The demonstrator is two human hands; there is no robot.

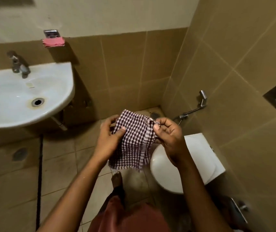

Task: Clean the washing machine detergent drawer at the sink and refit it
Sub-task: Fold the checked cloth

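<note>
Sink (8, 97) near checked cloth (134, 143) in hands (108, 139) (169, 136)

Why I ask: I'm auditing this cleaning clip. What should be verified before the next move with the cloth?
1. Grip on checked cloth: ok, left hand and right hand both pinch it.
2. Sight of detergent drawer: not ok, none visible.
3. Path to sink: ok, it is in view to the left of the hands.
4. Opening of drain: ok, the hole looks unblocked.
5. Flow from tap: ok, no stream visible.
6. Cloth wet or dry: cannot tell.
</note>
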